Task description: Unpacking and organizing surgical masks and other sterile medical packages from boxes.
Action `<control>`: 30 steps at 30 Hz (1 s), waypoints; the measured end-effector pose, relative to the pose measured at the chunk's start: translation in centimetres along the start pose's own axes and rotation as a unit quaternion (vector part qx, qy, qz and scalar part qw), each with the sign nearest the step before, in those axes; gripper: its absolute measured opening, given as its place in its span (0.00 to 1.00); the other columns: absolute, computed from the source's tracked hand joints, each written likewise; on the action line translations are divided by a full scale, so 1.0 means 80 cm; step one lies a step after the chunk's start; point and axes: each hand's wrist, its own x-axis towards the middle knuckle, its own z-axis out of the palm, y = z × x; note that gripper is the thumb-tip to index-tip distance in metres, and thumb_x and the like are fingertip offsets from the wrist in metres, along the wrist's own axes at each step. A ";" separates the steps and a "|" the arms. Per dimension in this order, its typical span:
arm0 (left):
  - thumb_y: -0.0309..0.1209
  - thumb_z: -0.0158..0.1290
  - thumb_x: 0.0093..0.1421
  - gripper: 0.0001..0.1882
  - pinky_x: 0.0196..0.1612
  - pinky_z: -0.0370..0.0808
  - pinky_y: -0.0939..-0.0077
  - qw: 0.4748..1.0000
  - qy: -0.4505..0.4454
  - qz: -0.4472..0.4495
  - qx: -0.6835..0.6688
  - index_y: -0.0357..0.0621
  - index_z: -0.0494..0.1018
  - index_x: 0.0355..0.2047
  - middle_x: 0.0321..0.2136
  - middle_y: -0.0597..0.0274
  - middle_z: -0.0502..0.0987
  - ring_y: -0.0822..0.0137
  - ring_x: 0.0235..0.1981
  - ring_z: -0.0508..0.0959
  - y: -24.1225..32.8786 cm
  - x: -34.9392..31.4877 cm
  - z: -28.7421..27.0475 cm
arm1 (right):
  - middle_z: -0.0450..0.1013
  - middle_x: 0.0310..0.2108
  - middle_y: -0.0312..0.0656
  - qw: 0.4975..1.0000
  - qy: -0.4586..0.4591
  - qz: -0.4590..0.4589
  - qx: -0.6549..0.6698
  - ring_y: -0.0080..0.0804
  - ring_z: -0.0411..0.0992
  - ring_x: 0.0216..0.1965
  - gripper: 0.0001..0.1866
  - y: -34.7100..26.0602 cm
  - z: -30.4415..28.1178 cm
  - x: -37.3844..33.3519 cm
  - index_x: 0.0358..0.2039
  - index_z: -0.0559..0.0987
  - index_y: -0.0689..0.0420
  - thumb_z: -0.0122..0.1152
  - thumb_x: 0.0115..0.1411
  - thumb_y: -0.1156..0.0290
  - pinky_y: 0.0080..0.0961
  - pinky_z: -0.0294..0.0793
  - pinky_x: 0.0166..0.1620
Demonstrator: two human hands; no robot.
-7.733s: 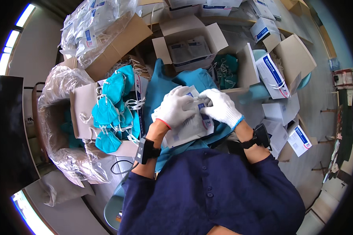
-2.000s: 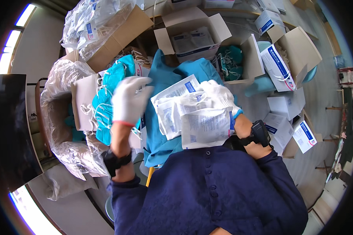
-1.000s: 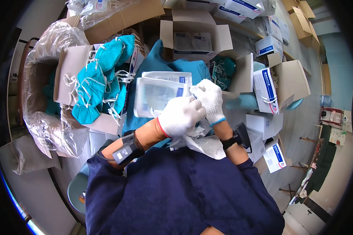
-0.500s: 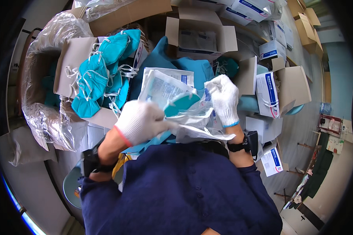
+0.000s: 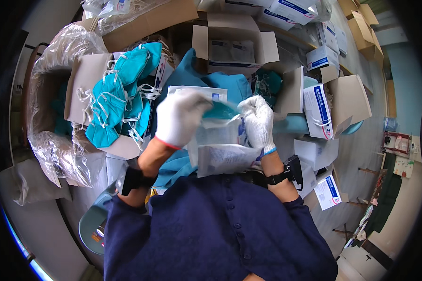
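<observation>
Now clear pouch sits between both hands.

Little open room surrounds the left hand and right hand: a box of teal masks crowds the left, an open carton blocks ahead, stacked white boxes hem the right, and clear pouches fill the lap.
</observation>
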 end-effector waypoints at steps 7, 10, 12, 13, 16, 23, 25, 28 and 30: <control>0.10 0.42 0.52 0.14 0.43 0.75 0.78 0.969 0.118 0.009 -0.215 0.32 0.76 0.33 0.32 0.58 0.80 0.70 0.37 0.80 -0.015 0.070 -0.070 | 0.76 0.24 0.37 0.965 -0.254 -0.004 -0.064 0.18 0.72 0.26 0.06 -0.021 -0.013 -0.035 0.28 0.79 0.63 0.67 0.55 0.75 0.21 0.74 0.32; 0.26 0.51 0.55 0.07 0.35 0.79 0.65 0.996 0.007 0.038 0.086 0.41 0.79 0.26 0.26 0.52 0.81 0.55 0.28 0.83 -0.006 0.100 -0.042 | 0.73 0.18 0.45 0.944 -0.270 -0.107 -0.158 0.25 0.70 0.18 0.14 -0.026 -0.011 -0.039 0.24 0.78 0.63 0.73 0.50 0.66 0.26 0.72 0.27; 0.36 0.55 0.56 0.12 0.38 0.79 0.64 0.958 -0.178 0.015 0.226 0.42 0.81 0.32 0.30 0.50 0.82 0.53 0.31 0.83 0.008 0.107 0.002 | 0.73 0.18 0.47 0.925 -0.281 -0.065 -0.246 0.32 0.70 0.17 0.15 -0.035 -0.012 -0.041 0.23 0.78 0.62 0.73 0.49 0.63 0.30 0.71 0.26; 0.40 0.56 0.54 0.14 0.39 0.79 0.61 0.945 -0.235 0.045 0.224 0.42 0.81 0.31 0.30 0.49 0.82 0.50 0.32 0.82 0.001 0.103 0.032 | 0.72 0.19 0.48 0.935 -0.261 -0.095 -0.220 0.37 0.71 0.17 0.16 -0.030 -0.016 -0.041 0.22 0.78 0.60 0.74 0.49 0.62 0.33 0.69 0.25; 0.45 0.59 0.52 0.17 0.41 0.78 0.57 0.881 -0.393 -0.004 0.261 0.42 0.81 0.30 0.29 0.49 0.82 0.48 0.33 0.82 -0.047 0.074 0.087 | 0.71 0.20 0.47 0.940 -0.160 -0.176 -0.247 0.39 0.72 0.20 0.15 -0.021 -0.006 -0.043 0.22 0.77 0.59 0.74 0.49 0.63 0.33 0.70 0.26; 0.33 0.58 0.57 0.08 0.34 0.76 0.56 0.964 -0.247 0.076 0.055 0.41 0.78 0.27 0.28 0.49 0.79 0.46 0.30 0.80 -0.007 0.046 0.058 | 0.80 0.33 0.44 0.984 -0.021 -0.081 -0.158 0.33 0.74 0.23 0.11 -0.002 -0.013 -0.013 0.37 0.83 0.58 0.70 0.54 0.70 0.28 0.75 0.33; 0.33 0.57 0.57 0.08 0.33 0.76 0.56 0.965 -0.239 0.085 0.071 0.41 0.78 0.28 0.28 0.49 0.79 0.46 0.30 0.80 -0.004 0.042 0.057 | 0.80 0.27 0.44 0.967 -0.038 -0.146 -0.208 0.30 0.74 0.24 0.07 -0.005 -0.008 -0.010 0.33 0.83 0.60 0.66 0.59 0.70 0.28 0.74 0.33; 0.31 0.57 0.57 0.06 0.32 0.76 0.58 0.958 -0.248 0.103 0.104 0.41 0.77 0.29 0.27 0.51 0.78 0.47 0.28 0.80 -0.012 0.035 0.049 | 0.78 0.25 0.42 0.944 -0.015 -0.220 -0.246 0.26 0.75 0.25 0.07 -0.006 0.003 -0.008 0.31 0.82 0.61 0.66 0.59 0.70 0.27 0.73 0.32; 0.29 0.57 0.53 0.04 0.30 0.76 0.59 0.960 -0.229 0.142 0.080 0.43 0.77 0.27 0.25 0.54 0.77 0.50 0.26 0.79 -0.013 0.030 0.049 | 0.77 0.23 0.41 0.969 -0.022 -0.155 -0.190 0.25 0.74 0.24 0.07 -0.017 0.007 -0.009 0.30 0.82 0.62 0.65 0.59 0.70 0.26 0.72 0.30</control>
